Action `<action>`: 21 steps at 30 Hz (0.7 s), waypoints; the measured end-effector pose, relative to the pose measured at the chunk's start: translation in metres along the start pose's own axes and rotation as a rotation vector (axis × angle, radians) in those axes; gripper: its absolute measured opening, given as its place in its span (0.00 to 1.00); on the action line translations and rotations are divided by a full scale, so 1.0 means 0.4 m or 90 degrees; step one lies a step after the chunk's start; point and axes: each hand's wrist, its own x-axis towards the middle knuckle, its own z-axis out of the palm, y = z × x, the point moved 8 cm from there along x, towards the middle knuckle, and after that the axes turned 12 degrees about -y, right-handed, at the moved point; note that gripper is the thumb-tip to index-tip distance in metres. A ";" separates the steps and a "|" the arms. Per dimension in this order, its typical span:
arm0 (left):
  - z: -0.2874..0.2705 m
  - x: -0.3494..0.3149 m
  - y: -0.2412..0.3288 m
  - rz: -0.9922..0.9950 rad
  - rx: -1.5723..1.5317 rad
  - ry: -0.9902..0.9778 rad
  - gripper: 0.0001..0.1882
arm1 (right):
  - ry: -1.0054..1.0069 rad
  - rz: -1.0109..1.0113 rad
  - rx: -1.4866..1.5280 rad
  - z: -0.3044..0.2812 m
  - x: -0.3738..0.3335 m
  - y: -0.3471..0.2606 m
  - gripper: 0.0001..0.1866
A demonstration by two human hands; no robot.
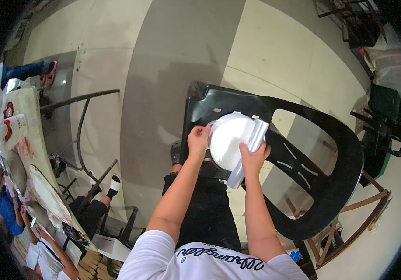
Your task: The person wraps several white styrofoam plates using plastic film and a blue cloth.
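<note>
On the seat of a black plastic chair (345, 158) sits a round white dish (227, 142), its top glossy as if clear film lies over it. A roll of clear plastic wrap (258, 131) slants across the dish's right side. My right hand (255, 159) is closed around the middle of this roll. At the dish's left rim, my left hand (197, 141) is closed in a pinch on what looks like the edge of the film. The film between my hands is hard to see, and the dish's contents cannot be made out.
To the left stands a long table (46, 135) with packages and meat-like pieces, people seated along it. Dark metal legs (81, 126) jut out beside it. A wooden frame (359, 210) and a dark green chair (384, 105) stand at the right.
</note>
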 end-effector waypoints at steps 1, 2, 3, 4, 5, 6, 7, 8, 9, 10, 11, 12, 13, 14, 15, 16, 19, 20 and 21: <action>-0.009 -0.001 0.025 0.035 0.113 0.037 0.12 | -0.002 -0.003 0.000 0.001 0.001 0.005 0.39; -0.014 -0.004 0.050 0.069 0.225 0.074 0.15 | -0.021 -0.017 0.050 0.005 0.005 0.009 0.39; -0.008 -0.009 0.063 0.082 0.315 0.094 0.15 | -0.041 -0.031 0.100 0.010 0.008 0.014 0.39; 0.002 -0.013 0.067 0.082 0.314 0.094 0.15 | -0.041 -0.032 0.099 0.006 0.011 0.010 0.39; 0.014 -0.016 0.069 0.067 0.353 0.087 0.15 | -0.065 -0.016 0.125 0.009 0.016 0.012 0.39; 0.025 -0.018 0.071 0.052 0.391 0.079 0.15 | -0.088 0.001 0.150 0.013 0.019 0.015 0.38; 0.027 -0.014 0.067 0.066 0.393 0.067 0.15 | -0.090 -0.003 0.149 0.012 0.020 0.018 0.38; 0.021 -0.010 0.059 0.068 0.391 0.070 0.15 | -0.088 -0.016 0.148 0.011 0.021 0.022 0.37; 0.021 -0.004 0.052 0.075 0.387 0.049 0.14 | -0.086 -0.029 0.146 0.008 0.022 0.025 0.36; 0.017 0.003 0.040 0.082 0.381 0.031 0.14 | -0.090 -0.034 0.145 0.010 0.024 0.033 0.36; 0.016 0.001 0.032 0.084 0.379 0.033 0.14 | -0.097 -0.046 0.165 0.010 0.027 0.046 0.35; 0.024 -0.009 0.038 0.148 0.372 0.023 0.13 | -0.105 -0.058 0.184 0.007 0.029 0.058 0.34; 0.036 -0.024 0.053 0.210 0.365 0.012 0.13 | -0.111 -0.051 0.192 0.003 0.029 0.066 0.32; 0.039 -0.032 0.055 0.212 0.365 0.013 0.13 | -0.111 -0.053 0.193 -0.003 0.026 0.070 0.32; 0.043 -0.037 0.053 0.198 0.324 -0.002 0.12 | -0.143 -0.049 0.295 0.000 0.024 0.076 0.30; 0.049 -0.048 0.055 0.182 0.284 -0.020 0.12 | -0.174 -0.041 0.397 -0.002 0.012 0.070 0.28; 0.057 -0.096 0.106 0.200 0.252 -0.051 0.11 | -0.182 -0.047 0.450 -0.047 -0.027 0.021 0.27; 0.062 -0.120 0.134 0.240 0.227 -0.068 0.11 | -0.197 -0.045 0.484 -0.060 -0.043 0.000 0.27; 0.067 -0.138 0.137 0.215 0.189 -0.081 0.11 | -0.212 -0.067 0.479 -0.077 -0.057 -0.017 0.28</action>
